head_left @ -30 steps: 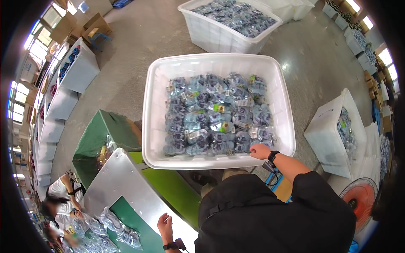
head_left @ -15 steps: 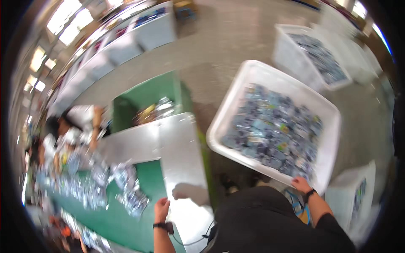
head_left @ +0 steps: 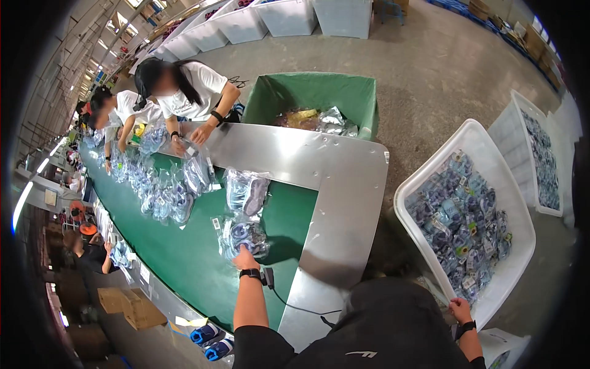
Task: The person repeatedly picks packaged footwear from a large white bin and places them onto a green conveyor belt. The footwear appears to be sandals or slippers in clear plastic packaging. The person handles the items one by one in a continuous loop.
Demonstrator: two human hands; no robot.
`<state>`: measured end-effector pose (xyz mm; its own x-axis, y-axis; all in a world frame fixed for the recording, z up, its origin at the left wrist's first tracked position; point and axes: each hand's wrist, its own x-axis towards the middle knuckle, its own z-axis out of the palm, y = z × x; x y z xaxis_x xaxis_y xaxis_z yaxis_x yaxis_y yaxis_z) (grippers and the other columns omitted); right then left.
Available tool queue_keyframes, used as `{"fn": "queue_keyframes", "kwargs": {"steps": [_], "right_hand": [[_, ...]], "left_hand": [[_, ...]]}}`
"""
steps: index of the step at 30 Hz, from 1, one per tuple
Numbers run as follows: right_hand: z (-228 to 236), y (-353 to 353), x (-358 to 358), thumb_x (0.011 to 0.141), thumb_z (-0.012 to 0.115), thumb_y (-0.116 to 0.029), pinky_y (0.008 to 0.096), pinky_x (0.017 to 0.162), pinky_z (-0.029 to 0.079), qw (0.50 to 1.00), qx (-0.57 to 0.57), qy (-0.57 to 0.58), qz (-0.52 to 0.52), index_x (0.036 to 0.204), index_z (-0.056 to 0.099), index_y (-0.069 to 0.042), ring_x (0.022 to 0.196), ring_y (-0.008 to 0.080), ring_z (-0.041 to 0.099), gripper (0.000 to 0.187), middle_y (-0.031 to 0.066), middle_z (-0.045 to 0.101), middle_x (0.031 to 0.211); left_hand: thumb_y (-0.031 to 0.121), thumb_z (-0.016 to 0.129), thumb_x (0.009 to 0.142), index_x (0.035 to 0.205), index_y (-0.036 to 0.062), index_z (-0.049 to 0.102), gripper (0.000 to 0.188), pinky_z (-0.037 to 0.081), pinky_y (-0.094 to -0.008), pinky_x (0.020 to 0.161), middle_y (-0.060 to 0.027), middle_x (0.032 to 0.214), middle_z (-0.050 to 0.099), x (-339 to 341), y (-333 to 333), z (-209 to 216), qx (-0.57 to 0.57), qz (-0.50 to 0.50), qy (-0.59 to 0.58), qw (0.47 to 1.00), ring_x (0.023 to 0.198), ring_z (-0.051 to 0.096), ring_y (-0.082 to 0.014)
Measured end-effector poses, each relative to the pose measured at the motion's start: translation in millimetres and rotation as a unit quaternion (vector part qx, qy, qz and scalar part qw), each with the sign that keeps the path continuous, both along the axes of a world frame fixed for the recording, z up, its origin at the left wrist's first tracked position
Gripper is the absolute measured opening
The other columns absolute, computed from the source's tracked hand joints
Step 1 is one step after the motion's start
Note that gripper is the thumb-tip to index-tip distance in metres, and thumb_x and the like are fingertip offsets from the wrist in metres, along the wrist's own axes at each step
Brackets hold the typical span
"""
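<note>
My left hand is at the near edge of a clear bag of blue-grey shoes on the green conveyor belt. Its fingertips close on the plastic, partly hidden against the bag. Just beyond lies another bagged pair of shoes, its sole facing up. On my right, my right hand grips the near rim of a large white bin. Many bagged shoes are heaped inside this bin.
A metal ledge borders the belt; a green bin stands behind it. Co-workers handle more bagged shoes at the left. Another white bin stands far right. A black cable crosses the ledge.
My view has swung left. My left hand has reached forward from beside the metal ledge to a bag of shoes on the belt. My right hand stays at the white bin's rim.
</note>
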<state>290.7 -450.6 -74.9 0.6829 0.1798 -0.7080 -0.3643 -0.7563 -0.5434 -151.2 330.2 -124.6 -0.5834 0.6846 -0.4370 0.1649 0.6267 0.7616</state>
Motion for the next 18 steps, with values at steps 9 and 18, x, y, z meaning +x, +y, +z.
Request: {"fn": "queue_keyframes", "kwargs": {"steps": [9,18], "right_hand": [[50.6,59.8,23.3,0.091,0.076,-0.017,0.0327,0.076,0.057,0.991,-0.035,-0.054,0.119,0.115,0.072,0.002,0.080,0.0158,0.071,0.031,0.0070,0.075,0.086],[42.7,76.7,27.4,0.091,0.077,-0.018,0.0334,0.081,0.059,0.985,-0.019,-0.053,0.161,0.118,0.073,0.002,0.085,0.0174,0.073,0.034,0.0091,0.077,0.092]], "left_hand": [[0.030,0.079,0.094,0.174,0.0291,0.012,0.104,0.053,-0.0597,0.106,-0.0206,0.164,0.045,22.4,14.1,-20.0,0.016,0.052,-0.051,0.997,0.136,0.059,-0.0409],[0.039,0.057,0.105,0.144,0.0119,0.059,0.048,0.060,-0.0508,0.088,-0.0121,0.130,0.069,4.8,15.3,-28.2,0.020,0.099,-0.440,0.892,0.116,0.069,-0.0327]]}}
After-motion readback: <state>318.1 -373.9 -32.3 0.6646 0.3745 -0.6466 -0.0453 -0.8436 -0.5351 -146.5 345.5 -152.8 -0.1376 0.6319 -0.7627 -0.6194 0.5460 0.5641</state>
